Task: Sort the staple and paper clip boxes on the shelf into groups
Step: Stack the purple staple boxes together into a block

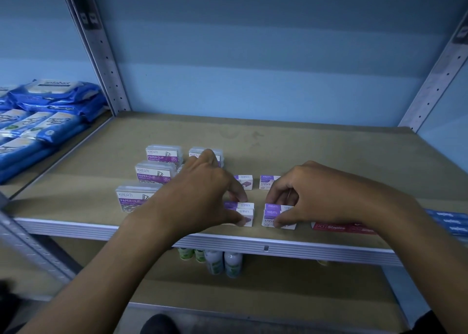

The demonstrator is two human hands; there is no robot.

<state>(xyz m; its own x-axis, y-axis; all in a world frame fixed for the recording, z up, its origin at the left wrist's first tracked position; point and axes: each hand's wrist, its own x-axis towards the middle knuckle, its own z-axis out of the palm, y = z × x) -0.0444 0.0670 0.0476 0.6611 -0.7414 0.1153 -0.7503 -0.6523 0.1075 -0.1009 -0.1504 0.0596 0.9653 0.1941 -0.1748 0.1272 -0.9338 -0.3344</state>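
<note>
A: Head view. What's the step w/ the staple boxes?

B: Squaring up two front stacks, I'd judge. Left hand (202, 194) pinches the left stack (244, 214), thumb on its front face, fingers curled over the back. Right hand (321, 197) pinches the right stack (274, 216) the same way, thumb low on the front.

A: How to do it well?

B: Keep each stack's two boxes flush, slide them rather than lift (top box could slip off otherwise), and line them up w/ the rear staple boxes (244, 181) and (267, 181) so the group reads as a neat block. Leave a gap from the clip boxes.

A: Where's everything relative to the hands?

B: Both stacks sit near the shelf (329, 156) front edge, directly under the fingertips, just apart from each other. Rear staple boxes lie just beyond the knuckles. Clip boxes (154, 172) form their own group to the left, partly hidden behind the left wrist. A red staples pack (336, 227) lies right of the right hand, under the forearm.

A: Sorting near done?

B: Looks mostly grouped already.
</note>
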